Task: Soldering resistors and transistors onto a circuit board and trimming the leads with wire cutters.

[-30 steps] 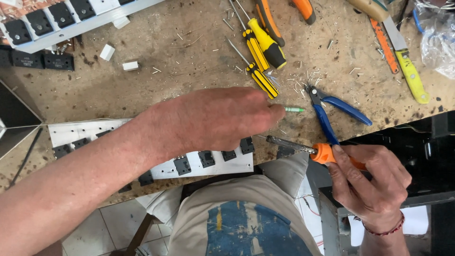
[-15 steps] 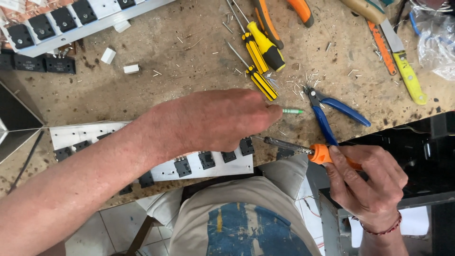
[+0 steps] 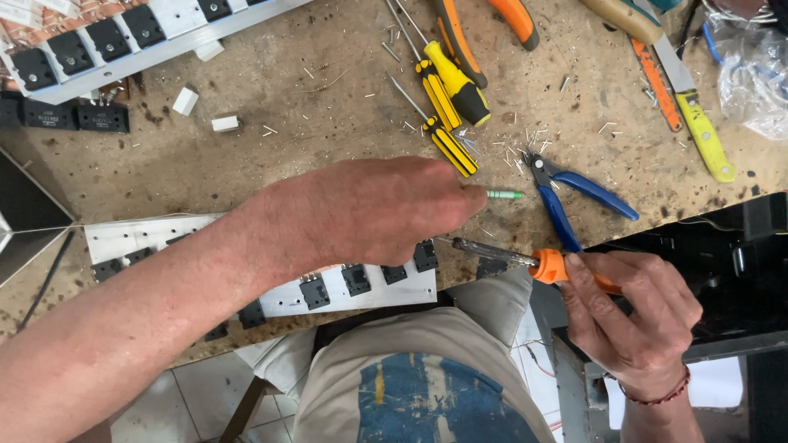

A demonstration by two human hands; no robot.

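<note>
The right hand (image 3: 636, 316) has its fingers clamped on the orange handle of a soldering iron (image 3: 538, 262), whose long axis lies nearly level, tip pointing left toward the white strip (image 3: 369, 291) at the bench edge. The left hand (image 3: 369, 213) pinches a small green part (image 3: 505, 194) pointing right, near blue pliers (image 3: 574, 197).

Bright, even daylight fills the view, and the bench (image 3: 271, 123) looks evenly lit with only soft, short shadows under the tools. A clear plastic bag (image 3: 759, 74) at the far right of the bench shows mild glare. Focus is sharp throughout, with slight wide-angle stretching toward the edges.
</note>
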